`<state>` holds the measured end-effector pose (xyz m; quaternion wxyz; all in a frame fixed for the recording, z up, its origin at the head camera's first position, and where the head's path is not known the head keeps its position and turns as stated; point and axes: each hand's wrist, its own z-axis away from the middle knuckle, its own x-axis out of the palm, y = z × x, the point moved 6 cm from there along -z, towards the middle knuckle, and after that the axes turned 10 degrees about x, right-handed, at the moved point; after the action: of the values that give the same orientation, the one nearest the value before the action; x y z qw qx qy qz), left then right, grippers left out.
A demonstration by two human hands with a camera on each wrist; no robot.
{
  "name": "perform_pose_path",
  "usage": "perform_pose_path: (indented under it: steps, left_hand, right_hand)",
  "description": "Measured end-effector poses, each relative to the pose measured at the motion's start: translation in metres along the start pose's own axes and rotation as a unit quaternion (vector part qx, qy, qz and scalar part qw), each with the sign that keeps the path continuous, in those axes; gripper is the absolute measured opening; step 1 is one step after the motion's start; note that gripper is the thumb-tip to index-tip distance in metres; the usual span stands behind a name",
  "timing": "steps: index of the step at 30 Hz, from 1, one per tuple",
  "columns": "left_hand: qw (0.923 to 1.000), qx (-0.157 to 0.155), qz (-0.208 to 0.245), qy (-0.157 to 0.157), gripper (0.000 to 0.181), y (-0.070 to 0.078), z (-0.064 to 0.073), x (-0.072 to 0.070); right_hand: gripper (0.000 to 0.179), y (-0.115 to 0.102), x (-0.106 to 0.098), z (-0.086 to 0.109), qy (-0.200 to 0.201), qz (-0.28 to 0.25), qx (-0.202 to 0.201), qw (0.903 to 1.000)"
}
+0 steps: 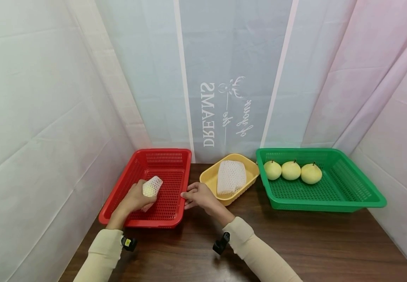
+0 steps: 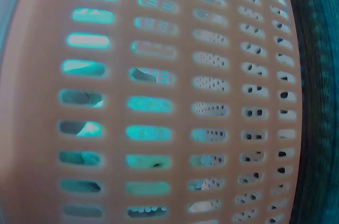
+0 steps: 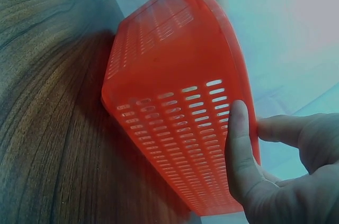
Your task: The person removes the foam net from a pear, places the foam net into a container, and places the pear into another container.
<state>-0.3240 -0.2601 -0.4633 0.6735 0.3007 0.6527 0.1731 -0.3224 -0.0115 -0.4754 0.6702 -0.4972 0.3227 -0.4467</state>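
Note:
My left hand [image 1: 134, 199] reaches into the red basket [image 1: 187, 172] and grips a pear [image 1: 149, 190] wrapped in a white foam net [image 1: 155, 181]. The net's loose end sticks up past the fingers, and the palm hides part of the fruit. With my right hand [image 1: 203, 196] I pinch the basket's right rim. In the right wrist view, the thumb [image 3: 241, 150] presses against the outer wall and a finger lies over the rim. Slotted basket wall [image 2: 32, 128] fills most of the left wrist view, with the left hand's work mostly hidden behind it.
A small yellow basket [image 1: 210, 181] with white foam nets [image 1: 231, 176] stands just right of the red one. Farther right, a green basket [image 1: 348, 190] holds three pears [image 1: 291, 170] along its left side. All rest on a dark wooden table [image 1: 316, 243] against a curtain [image 1: 235, 47].

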Motion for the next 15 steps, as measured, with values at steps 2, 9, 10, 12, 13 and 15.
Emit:
perform_pose_path:
  steps: [2, 9, 10, 12, 13, 15]
  left_hand:
    - [1.0000, 0.003, 0.004, 0.003, 0.086, 0.003, -0.001, 0.000]
    - [0.9998, 0.010, 0.002, 0.017, 0.083, 0.011, -0.003, 0.000]
    - [0.9997, 0.011, 0.004, 0.019, 0.083, 0.012, -0.003, 0.000]
    - [0.9997, 0.010, 0.007, 0.022, 0.083, 0.013, -0.004, 0.000]
    - [0.9997, 0.009, 0.007, 0.024, 0.083, 0.014, -0.004, 0.000]
    - [0.9996, 0.006, 0.008, 0.027, 0.084, 0.016, -0.004, 0.001]
  right_hand:
    - [0.040, 0.000, 0.000, 0.000, 0.002, -0.002, 0.002, 1.0000]
    - [0.042, 0.000, 0.000, 0.000, 0.003, -0.004, -0.002, 1.0000]
    - [0.042, -0.001, 0.000, 0.001, 0.003, -0.005, -0.002, 1.0000]
    - [0.043, 0.000, 0.000, 0.001, 0.003, -0.005, -0.006, 1.0000]
    - [0.043, 0.000, 0.000, 0.001, 0.004, -0.005, -0.008, 1.0000]
    - [0.044, 0.000, -0.001, 0.001, 0.005, -0.006, -0.009, 0.9999]
